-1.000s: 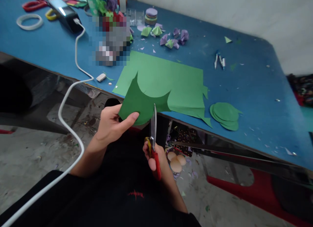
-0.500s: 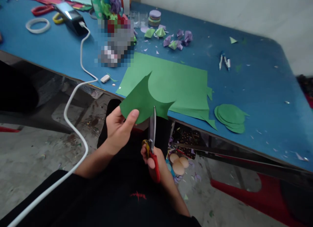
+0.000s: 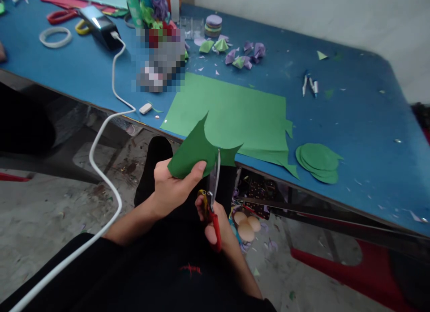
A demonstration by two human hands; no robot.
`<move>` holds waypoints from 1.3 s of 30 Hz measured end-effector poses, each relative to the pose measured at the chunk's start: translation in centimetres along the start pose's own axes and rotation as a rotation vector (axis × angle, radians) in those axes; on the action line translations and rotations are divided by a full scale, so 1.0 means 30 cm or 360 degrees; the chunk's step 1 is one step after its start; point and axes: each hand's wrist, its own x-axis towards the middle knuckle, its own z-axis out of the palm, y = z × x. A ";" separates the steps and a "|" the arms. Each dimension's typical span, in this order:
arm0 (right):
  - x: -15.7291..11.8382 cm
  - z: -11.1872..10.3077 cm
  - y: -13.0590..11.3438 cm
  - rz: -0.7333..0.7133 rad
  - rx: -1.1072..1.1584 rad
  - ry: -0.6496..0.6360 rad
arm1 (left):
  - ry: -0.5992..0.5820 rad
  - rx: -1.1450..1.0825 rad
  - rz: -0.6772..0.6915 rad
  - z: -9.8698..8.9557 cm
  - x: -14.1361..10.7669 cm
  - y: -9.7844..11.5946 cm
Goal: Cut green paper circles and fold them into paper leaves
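Note:
My left hand (image 3: 176, 186) pinches a dark green paper piece (image 3: 193, 151) with a curved cut-out along its upper edge. Below the paper's right part, my right hand (image 3: 215, 220) is closed round the handles of red and yellow scissors (image 3: 215, 180). Their blades point up and meet the paper near the bottom of the curve. A large green sheet (image 3: 235, 115) lies on the blue table just beyond. To its right rests a small stack of green paper circles (image 3: 317, 162).
On the blue table (image 3: 363, 124) are a compass (image 3: 309, 84), crumpled paper pieces (image 3: 240, 57), a white eraser (image 3: 145, 108) and a tape ring (image 3: 55, 37). A white cable (image 3: 109, 182) runs from a dark device (image 3: 99, 25) past my left arm.
My left hand has moved right and slightly down with the paper, which now curls more. The scissors have shifted slightly right.

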 end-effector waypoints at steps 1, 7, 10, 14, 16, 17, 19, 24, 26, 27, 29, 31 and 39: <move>-0.001 -0.001 0.005 -0.0007 0.0004 -0.0008 | -0.0012 0.0018 0.0011 -0.001 -0.001 0.001; 0.003 -0.005 0.019 -0.0015 0.0017 -0.0016 | -0.0089 0.0066 -0.0053 -0.005 -0.002 0.006; 0.010 -0.007 0.012 -0.0034 0.0040 0.0017 | -0.0148 0.0067 -0.0086 -0.009 0.001 0.010; 0.016 -0.008 0.013 -0.0032 0.0054 0.0050 | -0.0233 0.0085 -0.0164 -0.015 0.003 0.023; 0.015 -0.006 0.018 -0.0014 0.0073 0.0063 | -0.0269 0.0074 -0.0210 -0.017 0.005 0.029; 0.014 -0.005 0.022 -0.0004 0.0085 0.0068 | -0.0278 0.0065 -0.0225 -0.017 0.006 0.032; 0.012 -0.001 0.029 0.0009 0.0105 0.0071 | -0.0279 0.0044 -0.0243 -0.016 0.008 0.036; 0.007 0.004 0.040 0.0029 0.0111 0.0060 | -0.0282 0.0018 -0.0269 -0.015 0.009 0.039; 0.006 0.003 0.040 0.0041 0.0103 0.0053 | -0.0282 0.0015 -0.0268 -0.017 0.009 0.038; 0.006 0.002 0.039 0.0046 0.0099 0.0047 | -0.0280 0.0019 -0.0266 -0.018 0.009 0.038; 0.006 0.000 0.037 0.0055 0.0096 0.0034 | -0.0276 0.0028 -0.0261 -0.020 0.011 0.036; 0.006 -0.001 0.034 0.0065 0.0094 0.0028 | -0.0271 0.0019 -0.0253 -0.022 0.013 0.034; 0.003 -0.004 0.018 0.0121 0.0012 0.0016 | -0.0216 -0.0052 -0.0226 -0.031 0.014 0.028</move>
